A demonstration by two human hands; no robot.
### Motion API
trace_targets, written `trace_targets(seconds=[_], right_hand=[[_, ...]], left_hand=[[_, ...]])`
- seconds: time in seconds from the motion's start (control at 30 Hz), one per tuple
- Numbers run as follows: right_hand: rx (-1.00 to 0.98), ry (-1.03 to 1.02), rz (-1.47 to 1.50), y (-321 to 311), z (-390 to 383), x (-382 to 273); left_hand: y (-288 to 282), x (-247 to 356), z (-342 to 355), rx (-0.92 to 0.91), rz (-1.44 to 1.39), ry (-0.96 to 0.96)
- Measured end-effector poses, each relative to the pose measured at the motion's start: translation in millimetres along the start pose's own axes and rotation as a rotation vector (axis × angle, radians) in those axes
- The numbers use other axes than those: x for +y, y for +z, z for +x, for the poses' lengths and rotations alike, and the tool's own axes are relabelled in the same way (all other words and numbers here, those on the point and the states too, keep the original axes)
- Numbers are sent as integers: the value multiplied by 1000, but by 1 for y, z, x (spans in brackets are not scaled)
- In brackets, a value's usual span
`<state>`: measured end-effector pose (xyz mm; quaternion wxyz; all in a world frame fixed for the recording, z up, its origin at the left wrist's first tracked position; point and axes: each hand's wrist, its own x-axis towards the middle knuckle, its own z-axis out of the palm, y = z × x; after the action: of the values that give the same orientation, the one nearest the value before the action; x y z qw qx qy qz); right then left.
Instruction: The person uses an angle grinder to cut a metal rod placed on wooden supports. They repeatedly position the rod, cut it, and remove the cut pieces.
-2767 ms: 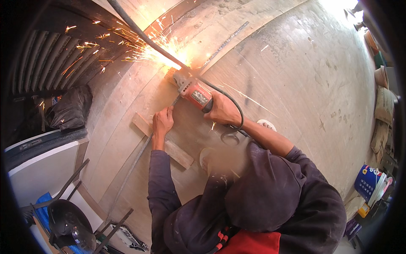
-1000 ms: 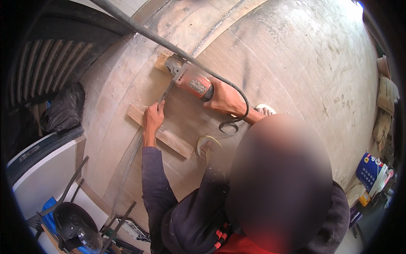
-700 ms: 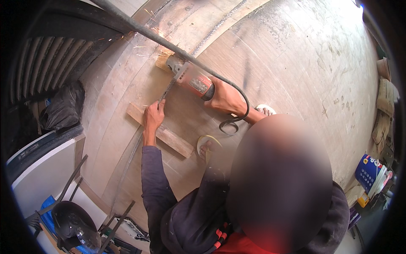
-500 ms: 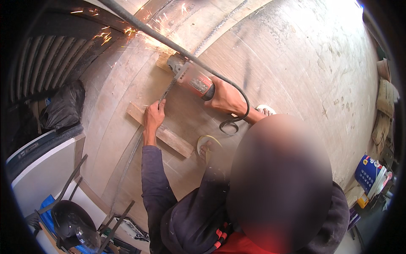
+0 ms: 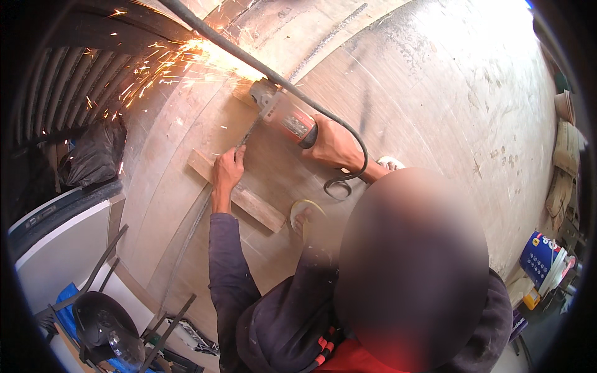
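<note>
My right hand point(image 5: 334, 147) is wrapped around the rear body of a red and grey angle grinder point(image 5: 287, 119). Sparks point(image 5: 214, 59) fly from the grinder's head toward the far left; its disc is hard to make out. A long, thin ribbed metal rod point(image 5: 251, 132) runs from under the grinder head to my left hand point(image 5: 229, 171), whose fingers pinch it. Beyond that hand the rod seems to continue over a wooden block point(image 5: 258, 209) toward the near left. Another wooden block point(image 5: 242, 93) lies beneath the grinder head, partly covered by it.
A thick dark cable point(image 5: 236, 56) crosses above the grinder and loops near my right wrist. My sandalled foot point(image 5: 303, 217) is close to the nearer block. Left are a black bag point(image 5: 96, 155), a slatted panel point(image 5: 59, 93) and a dark helmet point(image 5: 106, 320); right, a blue-and-white bucket point(image 5: 540, 258).
The spark stream has grown brighter and longer, now reaching the slatted panel and black bag. Both hands and the grinder stay almost in place, with the grinder shifted very slightly.
</note>
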<state>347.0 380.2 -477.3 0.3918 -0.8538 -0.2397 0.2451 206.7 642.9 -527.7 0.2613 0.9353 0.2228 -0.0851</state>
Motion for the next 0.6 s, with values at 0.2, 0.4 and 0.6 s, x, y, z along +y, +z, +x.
trace_targets(seconds=[0.2, 0.4, 0.6], right_hand=[[-12, 4, -30, 1, 2, 1], [-8, -3, -30, -1, 1, -3], [-3, 8, -21, -1, 1, -4]], left_hand=[[1, -1, -1, 12, 6, 4], [3, -2, -1, 39, 39, 22], [3, -2, 0, 32, 31, 16]])
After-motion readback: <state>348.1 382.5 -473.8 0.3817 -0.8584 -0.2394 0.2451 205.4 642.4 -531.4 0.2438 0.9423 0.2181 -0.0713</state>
